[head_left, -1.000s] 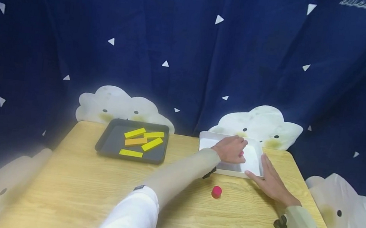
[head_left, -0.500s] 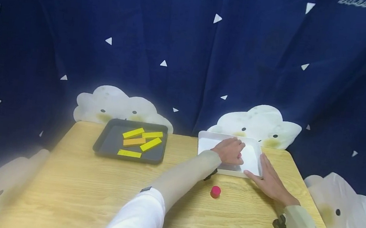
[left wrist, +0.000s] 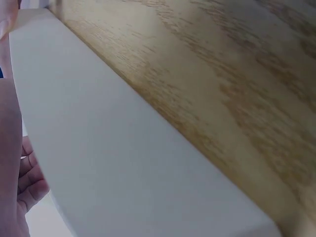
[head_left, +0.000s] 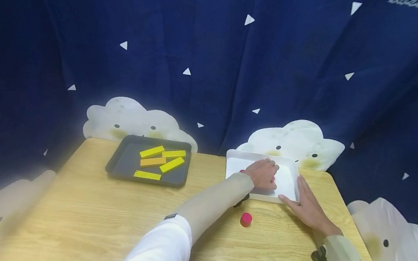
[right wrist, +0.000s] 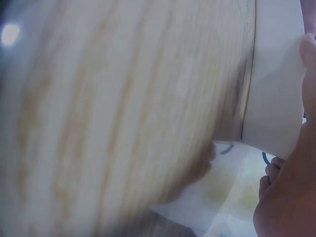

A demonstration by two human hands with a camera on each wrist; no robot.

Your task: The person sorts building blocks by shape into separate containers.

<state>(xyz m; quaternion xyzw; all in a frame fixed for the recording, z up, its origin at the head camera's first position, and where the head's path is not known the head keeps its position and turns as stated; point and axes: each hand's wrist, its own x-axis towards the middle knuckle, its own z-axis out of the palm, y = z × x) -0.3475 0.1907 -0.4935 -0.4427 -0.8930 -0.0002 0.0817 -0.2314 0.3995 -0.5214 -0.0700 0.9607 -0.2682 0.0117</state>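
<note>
My left hand [head_left: 264,174] is inside the white tray [head_left: 288,174], reaching across its front wall with bent fingers. A small red patch [head_left: 273,179] shows between thumb and fingers; it looks like a red cylinder that I pinch, mostly covered by the hand. Beside my left wrist, another red piece [head_left: 242,171] peeks out in the tray. My right hand [head_left: 310,206] rests against the tray's front right corner, straight fingers along the right side and thumb at the front rim. On the table before the tray stands a short red cylinder [head_left: 246,219].
A dark grey tray [head_left: 124,159] at the back left holds several yellow blocks [head_left: 172,165] and an orange block [head_left: 153,162]. Both trays stand on a wooden table [head_left: 105,222]. A dark blue curtain [head_left: 219,41] with white clouds hangs behind.
The left hand shifts very slightly within the white tray, and a red piece has come into sight by its wrist. The right hand stays at the tray's corner.
</note>
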